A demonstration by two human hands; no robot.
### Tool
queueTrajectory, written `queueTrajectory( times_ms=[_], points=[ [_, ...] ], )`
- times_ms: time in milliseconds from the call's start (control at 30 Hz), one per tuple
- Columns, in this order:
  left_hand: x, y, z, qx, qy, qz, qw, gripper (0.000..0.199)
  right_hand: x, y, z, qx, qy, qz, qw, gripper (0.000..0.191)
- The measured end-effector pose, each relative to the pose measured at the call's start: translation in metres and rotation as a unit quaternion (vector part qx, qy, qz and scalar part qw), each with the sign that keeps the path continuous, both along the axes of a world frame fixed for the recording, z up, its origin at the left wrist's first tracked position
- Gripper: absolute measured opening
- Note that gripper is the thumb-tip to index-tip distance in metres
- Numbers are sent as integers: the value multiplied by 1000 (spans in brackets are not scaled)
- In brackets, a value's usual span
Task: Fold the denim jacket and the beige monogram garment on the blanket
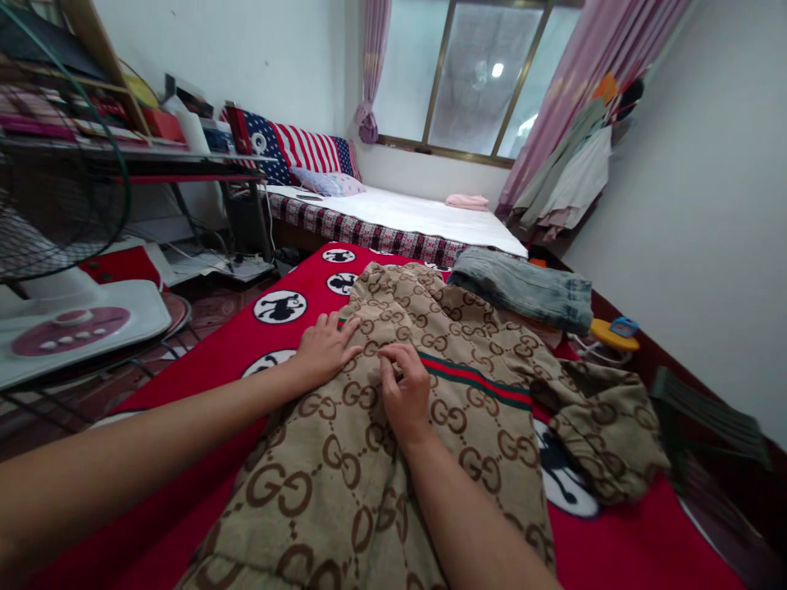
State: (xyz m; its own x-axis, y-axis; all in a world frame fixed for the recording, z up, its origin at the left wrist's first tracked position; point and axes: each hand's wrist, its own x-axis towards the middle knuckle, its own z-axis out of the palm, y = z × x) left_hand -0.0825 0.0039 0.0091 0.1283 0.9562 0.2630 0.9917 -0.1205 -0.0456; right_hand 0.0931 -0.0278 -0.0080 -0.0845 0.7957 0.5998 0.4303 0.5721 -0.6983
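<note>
A tan jacket with brown interlocking letters and a green-red-green stripe lies spread on a red cover. One sleeve stretches out to the right; I cannot make out the other. My left hand rests flat on the jacket's left side, fingers apart, covering the stripe's left end. Over the middle of the jacket, my right hand is curled with thumb and fingertips drawn close together. Whatever lies between those fingertips is hidden or too small to name.
Folded jeans lie beyond the jacket, right of its top. The red cover carries white circles with black figures. A fan stands at left below a cluttered desk. A bed is behind; a dark green stool is at right.
</note>
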Motion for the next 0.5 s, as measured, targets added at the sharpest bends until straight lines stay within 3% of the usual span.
queueTrajectory(
  times_ms=[167,267,333,433,500],
  points=[
    [-10,-6,0,16,23,-24,999,48,0,-4,2,4,-99,-66,993,23],
    [-9,-2,11,4,38,-17,999,41,-2,-4,-1,-72,-215,-111,968,43],
    [0,3,22,-13,27,-14,999,34,-4,-4,-4,-112,-275,-86,951,57],
    [28,11,32,-36,-87,-82,992,40,-4,-3,-6,-116,-302,-40,945,60],
    [48,17,28,-57,-200,-151,966,53,-2,-3,-6,-114,-282,-27,952,62]
  ],
)
